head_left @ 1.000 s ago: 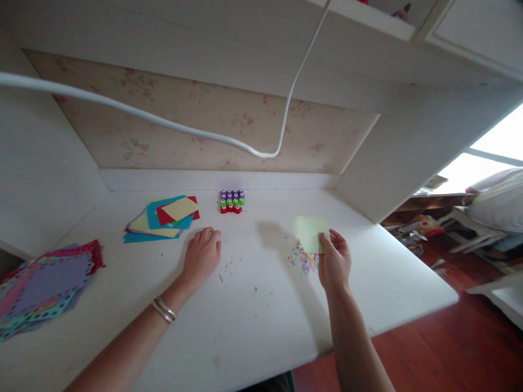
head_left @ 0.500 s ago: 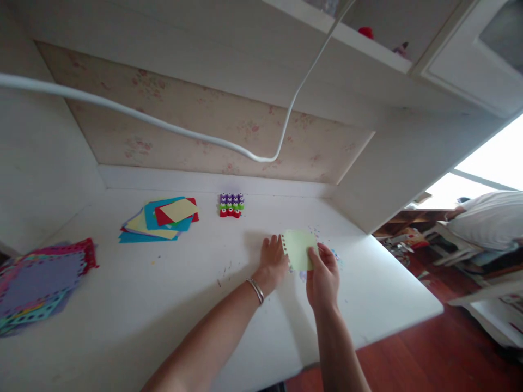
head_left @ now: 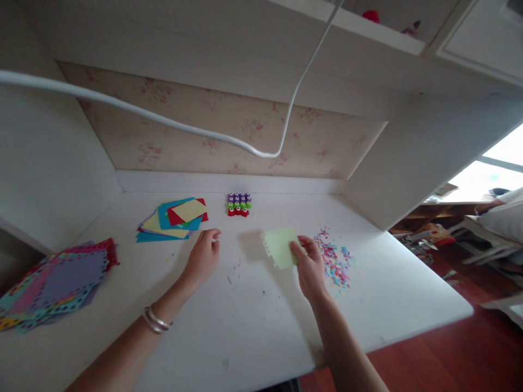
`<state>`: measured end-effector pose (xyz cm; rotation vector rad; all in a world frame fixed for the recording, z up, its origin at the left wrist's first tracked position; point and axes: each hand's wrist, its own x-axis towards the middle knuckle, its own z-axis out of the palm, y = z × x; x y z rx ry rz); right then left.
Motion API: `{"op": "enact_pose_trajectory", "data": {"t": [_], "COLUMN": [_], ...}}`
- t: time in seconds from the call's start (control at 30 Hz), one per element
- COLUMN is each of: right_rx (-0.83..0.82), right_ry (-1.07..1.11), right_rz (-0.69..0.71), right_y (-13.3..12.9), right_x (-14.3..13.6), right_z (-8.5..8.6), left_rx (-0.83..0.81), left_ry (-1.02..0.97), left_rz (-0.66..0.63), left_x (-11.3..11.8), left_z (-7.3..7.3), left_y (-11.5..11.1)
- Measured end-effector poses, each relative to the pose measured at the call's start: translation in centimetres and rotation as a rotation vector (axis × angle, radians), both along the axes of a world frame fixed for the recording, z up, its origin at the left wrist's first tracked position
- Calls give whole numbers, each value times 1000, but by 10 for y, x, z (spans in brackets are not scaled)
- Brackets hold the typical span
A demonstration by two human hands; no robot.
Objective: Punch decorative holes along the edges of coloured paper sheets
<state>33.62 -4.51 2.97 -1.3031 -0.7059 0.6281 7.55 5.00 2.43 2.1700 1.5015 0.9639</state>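
My right hand pinches the right edge of a pale green sheet of paper between thumb and fingers, holding it above the table. Notches run along the paper's left edge and lower left corner. My left hand, a bracelet on its wrist, is apart from the paper, over the table near a stack of coloured paper. Its fingers are loosely curled, a gap shows between thumb and forefinger, and nothing is visible in them. Behind and between the hands stand small purple, green and red craft punches in rows.
Paper confetti lies right of my right hand. A pile of hole-edged coloured sheets lies at the left of the white table. A white cable hangs across the view below the shelf. At the far right, a person's sleeve shows.
My left hand has let go of the paper's left side and moved left, towards the paper stack. My right hand has moved the green sheet slightly left, and the confetti shows more fully.
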Motion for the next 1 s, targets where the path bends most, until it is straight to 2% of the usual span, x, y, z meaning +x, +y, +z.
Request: {"op": "enact_pose_trajectory", "data": {"t": [0.07,0.13,0.2,0.27,0.4,0.57,0.8,1.0], "right_rx": [-101,-156,-162,-151,-153,-137,-114,-206], "right_ry": [-201,-376,-478,-551,-702,-794,-671,-553], "right_rz": [191,356,447,473,442,411,281,179], "right_y": [14,28,42,54,63,57,56,53], "right_x": [-27,-51,-68,-78,-83,-82,-74,-62], "right_z": [-10,-15,-16,-15,-17,-21,-18,-12], "left_rx": [-35,-66,-79,-77,-48,65,119,132], "left_ry": [-51,-84,-97,-92,-55,106,237,241], "left_rz": [32,20,-4,-32,-130,-203,-251,-244], "left_x": [-23,-35,-40,-40,-37,-36,-35,-35], "left_z": [-3,-6,-10,-13,-16,-14,-11,-9], "left_y": [-5,-14,-23,-31,-41,-48,-51,-51]}}
